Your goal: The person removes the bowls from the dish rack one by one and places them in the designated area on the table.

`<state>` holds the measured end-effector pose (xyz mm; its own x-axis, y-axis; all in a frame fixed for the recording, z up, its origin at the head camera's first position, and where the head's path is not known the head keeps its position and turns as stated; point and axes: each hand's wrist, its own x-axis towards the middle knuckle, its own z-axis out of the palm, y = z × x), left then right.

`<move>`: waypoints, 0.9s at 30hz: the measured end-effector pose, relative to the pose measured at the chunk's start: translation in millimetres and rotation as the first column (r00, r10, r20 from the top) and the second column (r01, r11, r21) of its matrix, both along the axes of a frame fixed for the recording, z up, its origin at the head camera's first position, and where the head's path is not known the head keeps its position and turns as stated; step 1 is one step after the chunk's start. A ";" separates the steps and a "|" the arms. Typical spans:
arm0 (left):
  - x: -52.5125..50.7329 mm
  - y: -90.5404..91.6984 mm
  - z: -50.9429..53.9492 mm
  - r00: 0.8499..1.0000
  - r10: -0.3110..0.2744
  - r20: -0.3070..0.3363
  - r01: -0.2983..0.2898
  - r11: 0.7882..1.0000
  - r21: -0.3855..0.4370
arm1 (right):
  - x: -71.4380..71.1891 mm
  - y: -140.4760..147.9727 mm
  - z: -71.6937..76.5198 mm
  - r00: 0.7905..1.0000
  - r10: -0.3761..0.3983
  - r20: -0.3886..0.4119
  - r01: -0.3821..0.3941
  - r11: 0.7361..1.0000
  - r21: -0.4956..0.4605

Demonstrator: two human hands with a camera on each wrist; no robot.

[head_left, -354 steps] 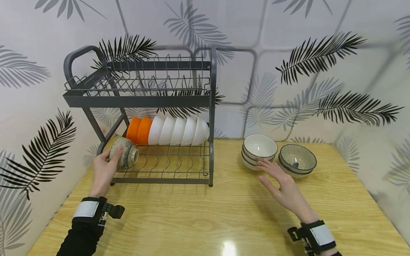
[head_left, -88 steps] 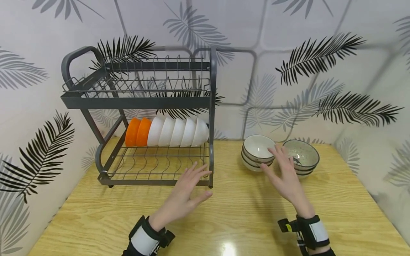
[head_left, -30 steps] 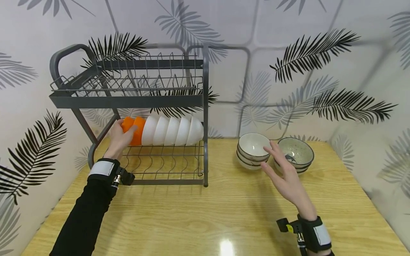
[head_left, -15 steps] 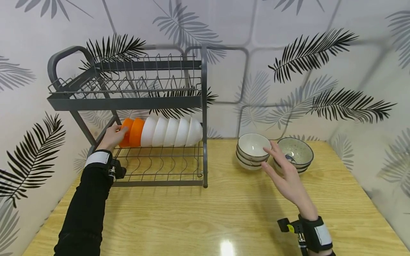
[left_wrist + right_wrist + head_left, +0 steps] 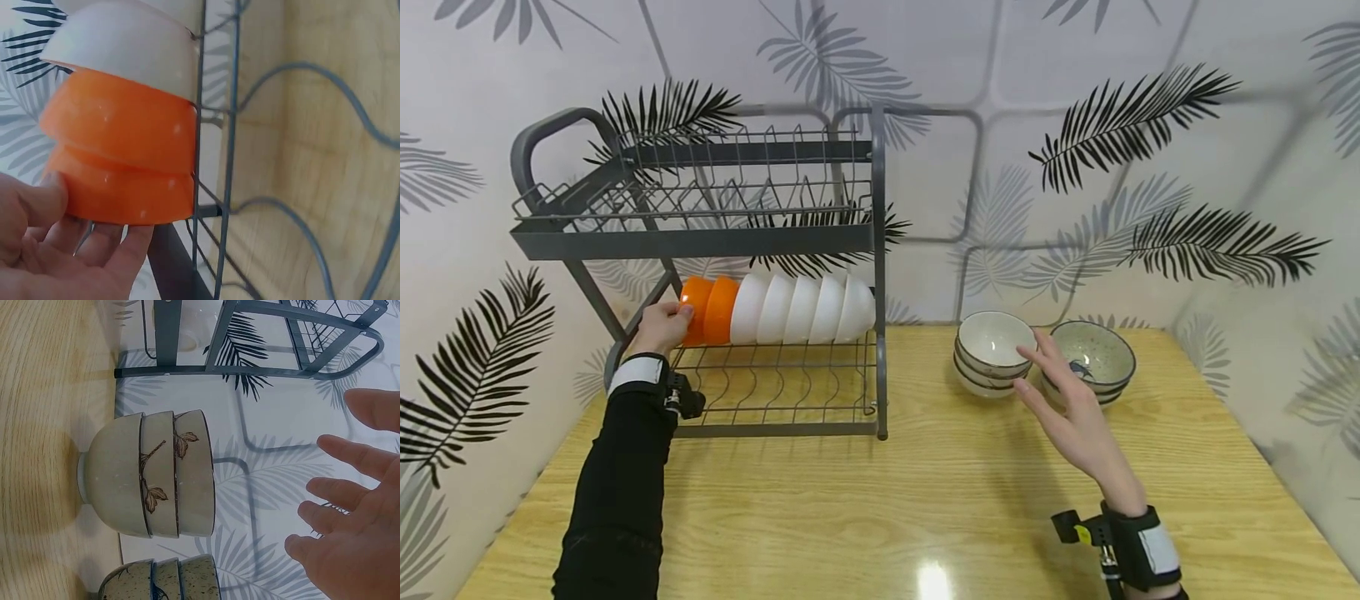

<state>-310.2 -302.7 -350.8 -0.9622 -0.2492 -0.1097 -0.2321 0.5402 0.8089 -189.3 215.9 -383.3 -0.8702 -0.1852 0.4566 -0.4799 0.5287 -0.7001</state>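
Note:
My left hand [image 5: 660, 327] is at the left end of a row of bowls on the rack's lower tier. It holds the outermost orange bowl [image 5: 134, 197], thumb [image 5: 47, 197] on its side and fingers at its base. A second orange bowl [image 5: 125, 128] nests against it, followed by several white bowls [image 5: 805, 310]. On the table at the right, my right hand [image 5: 1075, 421] hovers with spread fingers, apart from a stack of three white bowls [image 5: 147, 475] with brown leaf decoration. Beside them stand stacked speckled bowls [image 5: 1093, 358], partly hidden by the hand.
The dark grey two-tier dish rack [image 5: 700, 243] stands at the left against a leaf-patterned wall [image 5: 940, 50]. Its upper tier overhangs the bowls and my left hand. A wooden table [image 5: 850, 508] spreads in front.
Earlier my left hand held speckled bowls at the rack; these now stand at the right. It has since returned to the rack's orange bowls, shifting slightly there. My right hand has barely moved lately.

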 end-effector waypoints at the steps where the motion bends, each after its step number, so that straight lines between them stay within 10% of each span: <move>1: -0.6 1.0 -0.6 1.000 0.024 -0.008 -0.024 0.999 0.031 | 0.3 0.0 0.1 1.000 0.000 0.002 0.000 1.000 0.000; 10: -0.7 10.2 0.2 0.979 0.173 -0.109 -0.156 0.977 0.148 | 0.3 1.5 -0.1 1.000 0.004 0.012 -0.004 1.000 0.007; 20: 6.5 19.7 4.8 0.877 0.310 -0.366 -0.300 0.950 0.088 | 2.3 0.5 2.2 1.000 0.011 0.002 -0.011 1.000 0.001; 27: 12.7 26.3 10.3 0.835 0.329 -0.442 -0.345 0.938 0.046 | 1.5 1.9 1.9 1.000 0.018 0.015 -0.017 1.000 -0.002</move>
<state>-297.6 -276.5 -340.5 -0.7644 -0.5625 0.3152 -0.0328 0.5222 0.8522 -187.8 217.8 -381.4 -0.8735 -0.1997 0.4439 -0.4785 0.5192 -0.7082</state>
